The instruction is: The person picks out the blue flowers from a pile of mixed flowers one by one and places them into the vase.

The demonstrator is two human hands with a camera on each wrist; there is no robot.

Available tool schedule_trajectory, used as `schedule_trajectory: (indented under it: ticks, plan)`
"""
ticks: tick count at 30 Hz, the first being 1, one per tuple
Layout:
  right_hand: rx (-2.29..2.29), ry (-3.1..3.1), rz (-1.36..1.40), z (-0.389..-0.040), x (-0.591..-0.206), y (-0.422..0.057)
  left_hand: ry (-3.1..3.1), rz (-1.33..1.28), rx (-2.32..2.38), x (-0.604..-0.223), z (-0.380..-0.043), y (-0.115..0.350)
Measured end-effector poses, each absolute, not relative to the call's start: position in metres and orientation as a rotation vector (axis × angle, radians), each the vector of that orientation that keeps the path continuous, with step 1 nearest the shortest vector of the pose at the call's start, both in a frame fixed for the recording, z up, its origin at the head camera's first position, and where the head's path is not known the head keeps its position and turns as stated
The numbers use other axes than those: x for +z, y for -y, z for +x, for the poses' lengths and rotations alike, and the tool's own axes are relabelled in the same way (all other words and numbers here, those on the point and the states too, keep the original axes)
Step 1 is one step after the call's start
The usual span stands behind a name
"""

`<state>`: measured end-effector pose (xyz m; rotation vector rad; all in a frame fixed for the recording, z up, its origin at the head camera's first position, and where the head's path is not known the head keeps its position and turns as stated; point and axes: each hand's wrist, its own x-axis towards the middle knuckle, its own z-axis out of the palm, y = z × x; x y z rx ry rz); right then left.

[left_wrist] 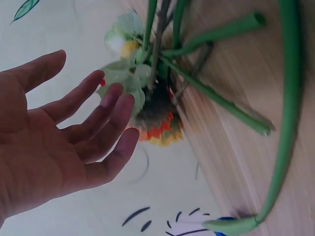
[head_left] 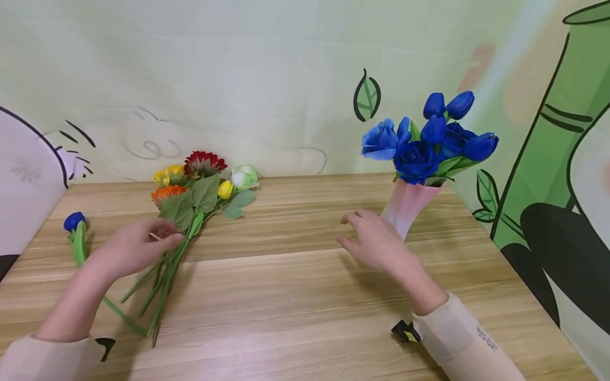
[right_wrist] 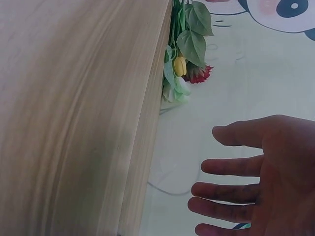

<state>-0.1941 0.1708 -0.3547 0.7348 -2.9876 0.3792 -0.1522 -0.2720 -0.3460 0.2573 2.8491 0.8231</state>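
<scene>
My left hand [head_left: 138, 248] hovers over the stems of a loose bunch of artificial flowers [head_left: 205, 196], its fingers spread and holding nothing in the left wrist view. The bunch has red, orange, yellow and whitish-green blooms. Left of that hand lies a single blue tulip [head_left: 75, 221], its green stem [left_wrist: 290, 98] partly hidden by my wrist in the head view. On the right, my right hand [head_left: 374, 238] is in front of a pink and white vase [head_left: 414, 201], fingers apart and nothing in them. Several blue flowers [head_left: 416, 161], roses and tulips, stand in the vase.
The wooden table [head_left: 286, 296] runs back to a wall hanging [head_left: 267, 90] printed with leaves and cartoon shapes. A small black and yellow item [head_left: 405, 332] shows at the right cuff. Another printed panel [head_left: 548, 159] rises along the table's right edge.
</scene>
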Motion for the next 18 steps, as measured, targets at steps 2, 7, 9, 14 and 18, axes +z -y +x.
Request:
schedule_trajectory:
  ticks: [2, 7, 9, 14, 18]
  plan:
    - [0.383, 2.997, 0.729, -0.194, -0.355, -0.171, -2.852, 0.229, 0.798, -0.346, -0.153, 0.278]
    - [0.39, 3.008, 0.728, -0.193, -0.354, -0.171, -2.89, 0.126, 0.68, -0.348, -0.152, 0.293]
    - [0.388, 3.009, 0.736, -0.193, -0.354, -0.171, -2.901, 0.085, 0.637, -0.348, -0.151, 0.298]
    - [0.389, 3.013, 0.742, -0.192, -0.354, -0.172, -2.908, 0.012, 0.565, -0.349, -0.149, 0.312]
    - [0.387, 3.008, 0.744, -0.192, -0.354, -0.172, -2.908, -0.054, 0.508, -0.349, -0.148, 0.323]
